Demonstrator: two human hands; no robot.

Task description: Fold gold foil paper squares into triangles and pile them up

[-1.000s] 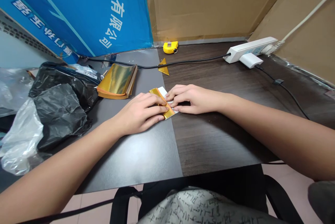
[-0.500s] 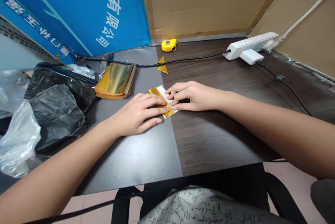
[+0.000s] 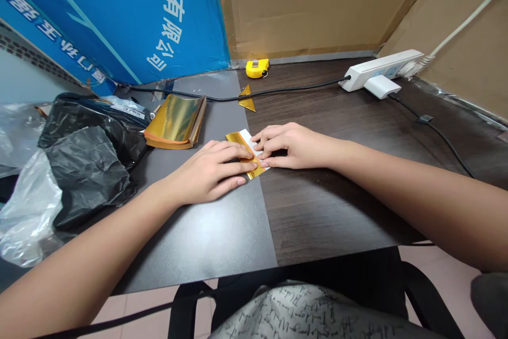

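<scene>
A small piece of gold paper [image 3: 234,139] with a white strip along its right side lies on the table, across the line where grey meets dark wood. My left hand [image 3: 216,171] rests flat with spread fingers, the index and middle fingertips on the gold part. From the right, my right hand [image 3: 286,146] touches the white strip with bent fingertips; its fingers are curled and close to my left fingertips. A folded gold triangle [image 3: 247,102] lies further back, by the black cable. Left of it sits a stack of gold sheets [image 3: 174,121].
A yellow tape measure [image 3: 257,68] stands near the cardboard wall [image 3: 301,16]. At the back right is a white power strip [image 3: 381,66] with a plug and black cables. Black plastic bags [image 3: 91,159] and a clear bag [image 3: 32,212] lie at the left.
</scene>
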